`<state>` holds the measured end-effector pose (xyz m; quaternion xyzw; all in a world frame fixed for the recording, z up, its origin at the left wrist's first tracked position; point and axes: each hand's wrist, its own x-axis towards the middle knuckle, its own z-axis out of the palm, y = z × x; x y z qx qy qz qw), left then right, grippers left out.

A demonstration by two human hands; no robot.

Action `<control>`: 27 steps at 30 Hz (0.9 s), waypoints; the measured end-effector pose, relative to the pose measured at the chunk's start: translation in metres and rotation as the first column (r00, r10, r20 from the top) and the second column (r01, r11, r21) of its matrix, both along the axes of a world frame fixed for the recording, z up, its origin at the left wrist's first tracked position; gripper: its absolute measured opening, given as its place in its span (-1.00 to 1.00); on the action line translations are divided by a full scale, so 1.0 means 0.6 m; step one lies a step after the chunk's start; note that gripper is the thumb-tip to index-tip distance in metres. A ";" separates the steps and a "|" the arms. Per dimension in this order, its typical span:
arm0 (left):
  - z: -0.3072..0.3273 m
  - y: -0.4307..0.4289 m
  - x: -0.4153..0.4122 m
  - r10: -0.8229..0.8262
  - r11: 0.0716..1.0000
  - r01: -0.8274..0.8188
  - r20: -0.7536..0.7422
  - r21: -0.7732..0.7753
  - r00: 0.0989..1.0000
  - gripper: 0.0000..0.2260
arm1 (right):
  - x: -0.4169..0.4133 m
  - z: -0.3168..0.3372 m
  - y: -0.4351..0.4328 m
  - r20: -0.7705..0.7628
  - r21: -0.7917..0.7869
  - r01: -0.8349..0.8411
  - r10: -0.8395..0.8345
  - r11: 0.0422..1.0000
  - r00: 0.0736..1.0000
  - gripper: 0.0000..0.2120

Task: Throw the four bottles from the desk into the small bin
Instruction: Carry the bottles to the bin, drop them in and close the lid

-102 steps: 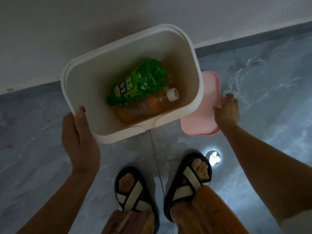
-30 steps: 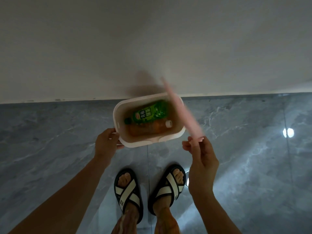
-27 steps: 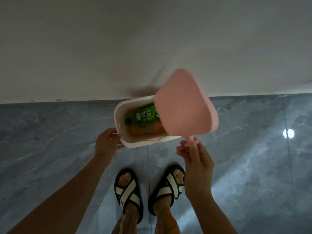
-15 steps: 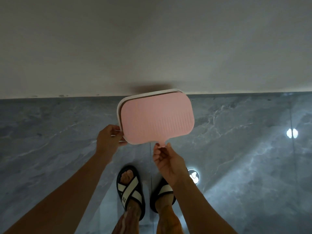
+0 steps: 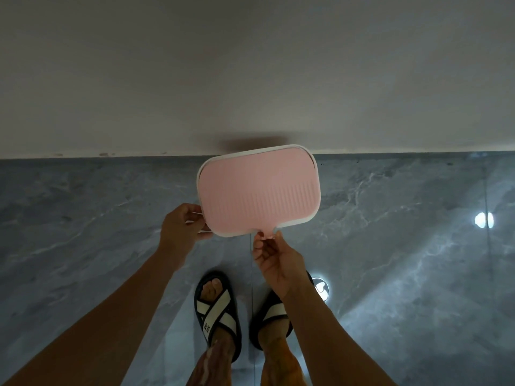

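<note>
The small bin [image 5: 314,218] sits between the hands against the wall [image 5: 250,73], covered by a pink lid [image 5: 259,193]. The left hand [image 5: 181,227] grips its rim; the right hand [image 5: 274,260] pinches the lid's tab. Sandalled feet [image 5: 217,307] stand just behind, with open grey floor [image 5: 404,246] on either side.

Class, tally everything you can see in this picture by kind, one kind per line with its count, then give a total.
Pink lid: 1
White bin: 1
Hands: 2, left hand and right hand
Sandals: 2, and
Bottles in view: 0
Total: 6
</note>
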<state>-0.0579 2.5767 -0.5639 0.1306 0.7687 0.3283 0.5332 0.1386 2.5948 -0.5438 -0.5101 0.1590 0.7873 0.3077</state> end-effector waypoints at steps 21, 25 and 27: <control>-0.004 -0.003 -0.001 0.001 1.000 0.000 -0.026 0.031 1.000 -0.92 | 0.005 0.001 -0.001 0.379 0.038 -0.222 0.191 0.974 0.906 -0.70; -0.004 -0.004 -0.001 0.002 1.000 -0.001 -0.023 0.030 1.000 -0.91 | -0.002 0.001 0.005 0.515 0.086 -0.327 0.239 0.941 0.823 -0.83; -0.004 -0.004 -0.001 0.006 1.000 -0.005 -0.018 0.028 1.000 -0.92 | -0.009 -0.003 0.007 0.551 0.085 -0.316 0.219 0.945 0.805 -0.87</control>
